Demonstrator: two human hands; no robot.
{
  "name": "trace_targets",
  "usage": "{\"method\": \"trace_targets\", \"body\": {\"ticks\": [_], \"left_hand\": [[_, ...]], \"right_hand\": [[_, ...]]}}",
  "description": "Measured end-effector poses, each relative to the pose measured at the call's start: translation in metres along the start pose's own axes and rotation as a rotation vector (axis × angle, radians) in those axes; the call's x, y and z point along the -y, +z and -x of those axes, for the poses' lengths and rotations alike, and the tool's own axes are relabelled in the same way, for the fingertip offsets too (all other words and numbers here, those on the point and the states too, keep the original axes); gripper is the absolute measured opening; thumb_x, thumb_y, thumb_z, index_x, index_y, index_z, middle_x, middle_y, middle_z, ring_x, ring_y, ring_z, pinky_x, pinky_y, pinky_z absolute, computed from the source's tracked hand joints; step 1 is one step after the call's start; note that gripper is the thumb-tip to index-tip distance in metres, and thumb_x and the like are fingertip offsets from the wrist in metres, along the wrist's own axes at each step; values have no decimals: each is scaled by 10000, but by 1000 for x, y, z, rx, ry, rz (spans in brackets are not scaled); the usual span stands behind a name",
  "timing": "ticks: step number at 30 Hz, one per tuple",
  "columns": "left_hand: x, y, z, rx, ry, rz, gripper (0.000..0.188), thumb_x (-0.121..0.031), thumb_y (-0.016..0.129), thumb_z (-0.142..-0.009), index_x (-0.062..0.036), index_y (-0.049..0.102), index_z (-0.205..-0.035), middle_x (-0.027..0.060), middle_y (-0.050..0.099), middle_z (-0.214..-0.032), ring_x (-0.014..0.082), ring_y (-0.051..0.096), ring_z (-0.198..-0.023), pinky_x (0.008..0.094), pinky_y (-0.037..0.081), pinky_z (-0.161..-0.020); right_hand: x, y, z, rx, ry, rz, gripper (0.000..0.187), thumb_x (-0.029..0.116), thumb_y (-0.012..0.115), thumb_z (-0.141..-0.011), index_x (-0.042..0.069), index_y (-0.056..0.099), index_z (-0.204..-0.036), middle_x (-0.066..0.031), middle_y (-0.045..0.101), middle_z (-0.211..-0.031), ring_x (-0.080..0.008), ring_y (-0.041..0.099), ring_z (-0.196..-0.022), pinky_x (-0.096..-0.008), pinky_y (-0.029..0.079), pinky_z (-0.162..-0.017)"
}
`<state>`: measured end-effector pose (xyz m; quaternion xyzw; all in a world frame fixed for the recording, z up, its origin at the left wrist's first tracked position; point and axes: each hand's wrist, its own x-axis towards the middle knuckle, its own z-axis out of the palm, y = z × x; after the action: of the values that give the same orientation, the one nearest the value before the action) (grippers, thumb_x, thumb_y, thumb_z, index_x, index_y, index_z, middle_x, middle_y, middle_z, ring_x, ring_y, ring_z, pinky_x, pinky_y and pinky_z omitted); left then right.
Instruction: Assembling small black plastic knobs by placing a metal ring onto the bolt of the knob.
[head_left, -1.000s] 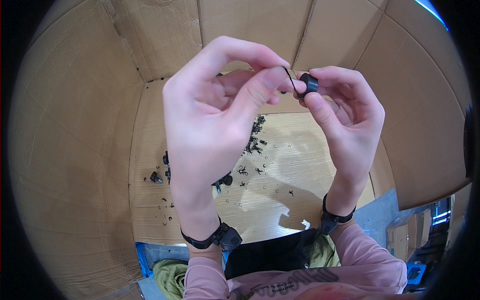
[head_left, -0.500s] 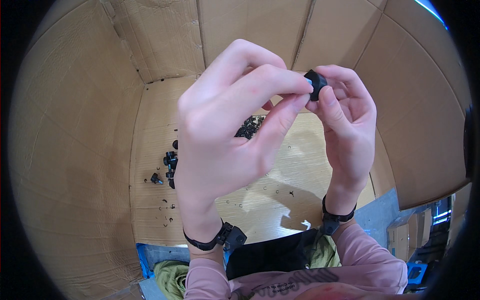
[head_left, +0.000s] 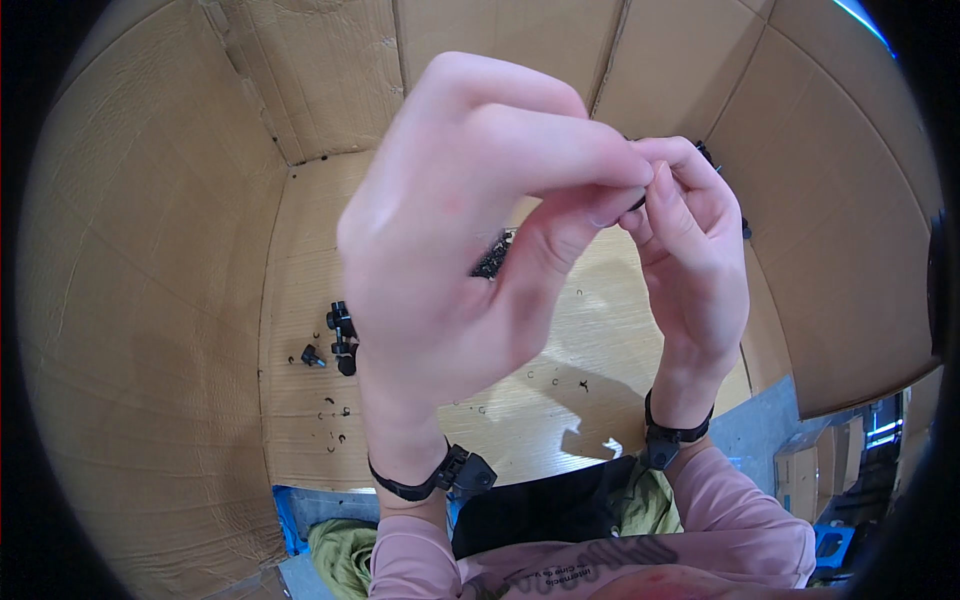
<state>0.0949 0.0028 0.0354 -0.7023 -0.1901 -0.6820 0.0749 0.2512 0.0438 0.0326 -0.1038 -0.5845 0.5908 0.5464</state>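
Observation:
Both my hands are raised over the table and meet at one small black knob [head_left: 638, 202], which is almost wholly covered by the fingers. My left hand [head_left: 450, 225] is closed in a pinch against it, thumb and forefinger together. The thumb and curled fingers of my right hand [head_left: 697, 245] grip the same knob from the other side. Below and behind the left hand lies a heap of small black pieces [head_left: 490, 260], partly hidden. Several black knobs with metal screw shanks [head_left: 341, 320] lie left of my left wrist, and a lone knob with a screw [head_left: 312, 356] rests beside them.
Tiny C-shaped clips [head_left: 331, 449] and black scraps [head_left: 584, 385] are scattered over the wooden table [head_left: 520, 440]. Cardboard walls [head_left: 160, 280] enclose it at the left, back and right. More black parts [head_left: 746, 228] show behind my right hand.
My left hand has shifted up and turned, its fingers moving over the knob. The knob, plainly visible before with a light bit at its side, is now mostly hidden.

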Motion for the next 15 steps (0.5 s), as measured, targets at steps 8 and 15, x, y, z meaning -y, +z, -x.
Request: {"method": "trace_targets", "body": {"ticks": [8, 15], "left_hand": [[0, 12, -1, -59, -75, -40, 163, 101, 578, -817, 53, 552, -971, 134, 505, -953, 161, 592, -711, 234, 523, -601], [-5, 14, 5, -1, -14, -208, 106, -45, 600, -724, -6, 511, -766, 131, 473, -821, 277, 588, -662, 342, 501, -523]], "right_hand": [[-3, -9, -1, 132, 108, -187, 269, 145, 622, -877, -68, 571, -1033, -156, 651, -940, -171, 641, -812, -283, 511, -783], [-4, -49, 4, 6, 232, -474, 336, 68, 485, -940, -106, 458, -1227, -120, 582, -1076, -109, 549, -875, -236, 460, -805]]}}
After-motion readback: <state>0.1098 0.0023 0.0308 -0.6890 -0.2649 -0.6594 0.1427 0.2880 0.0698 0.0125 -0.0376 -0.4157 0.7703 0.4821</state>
